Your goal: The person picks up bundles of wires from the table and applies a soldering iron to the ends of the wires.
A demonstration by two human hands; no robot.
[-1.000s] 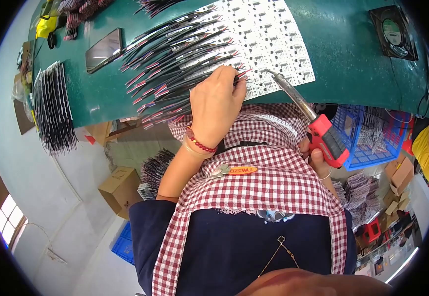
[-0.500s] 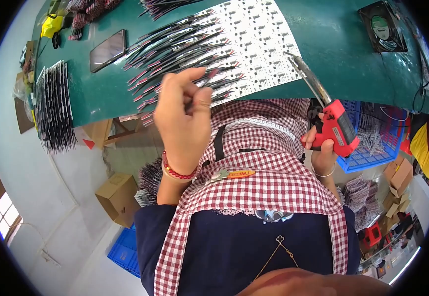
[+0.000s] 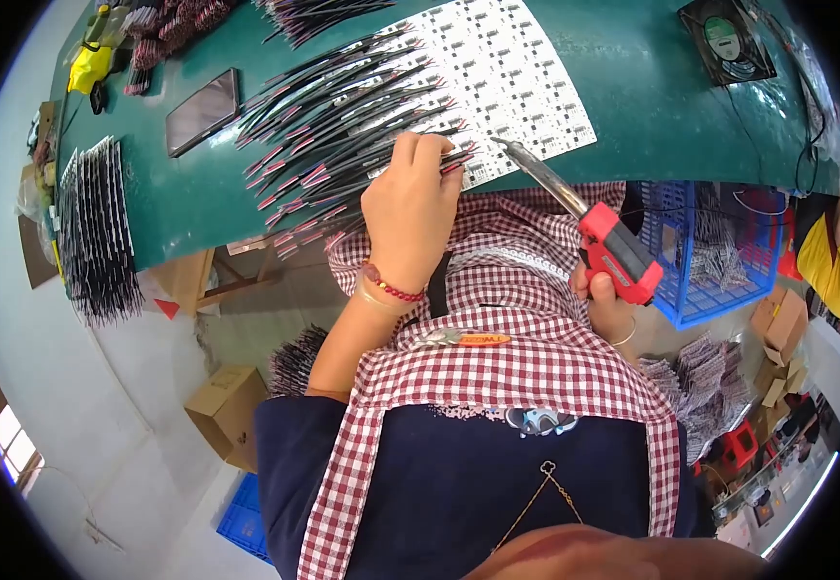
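My left hand is closed in a pinch on a black wire, its red end showing past the fingertips over the white circuit board sheet. My right hand grips a red and black soldering gun. The metal tip of the gun points up and left, over the lower part of the sheet, to the right of my left fingertips. Rows of black wires with red ends lie across the left part of the sheet and past its edge.
On the green table are a phone, a small fan, a wired stack at the left edge and more wire bundles at the back. Below right stands a blue crate; a cardboard box is below left.
My left hand first drew back to the left, then returned to the board with a wire. The soldering gun lifted away to the right and came back down and left towards the sheet.
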